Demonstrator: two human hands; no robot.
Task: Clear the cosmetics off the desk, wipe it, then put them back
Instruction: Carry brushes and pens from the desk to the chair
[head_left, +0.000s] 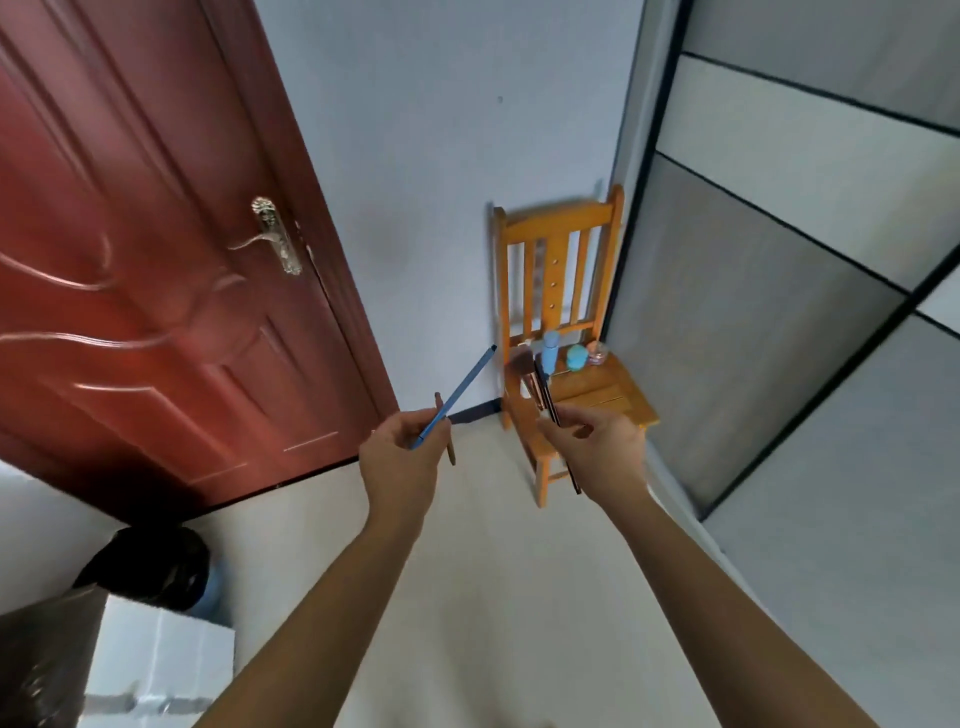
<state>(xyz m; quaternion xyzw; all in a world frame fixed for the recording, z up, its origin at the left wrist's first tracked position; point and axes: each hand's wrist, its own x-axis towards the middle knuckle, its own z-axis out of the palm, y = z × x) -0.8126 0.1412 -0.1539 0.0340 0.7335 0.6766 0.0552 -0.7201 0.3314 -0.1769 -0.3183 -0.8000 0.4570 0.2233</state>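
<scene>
Before the wooden chair, two bare forearms reach out. The left hand, left of the chair's seat, has its fingers curled round a blue pencil that slants up toward the chair, with a brown pencil held alongside. The right hand, in front of the seat, grips a makeup brush and a dark pencil, tips upward. At the back of the seat stand a blue bottle, a teal jar and a clear jar, side by side; what they hold cannot be told. A red door is left of the chair, wardrobe panels right. Far down-left, a black-lined bin stands beside a white box, its contents hidden.
</scene>
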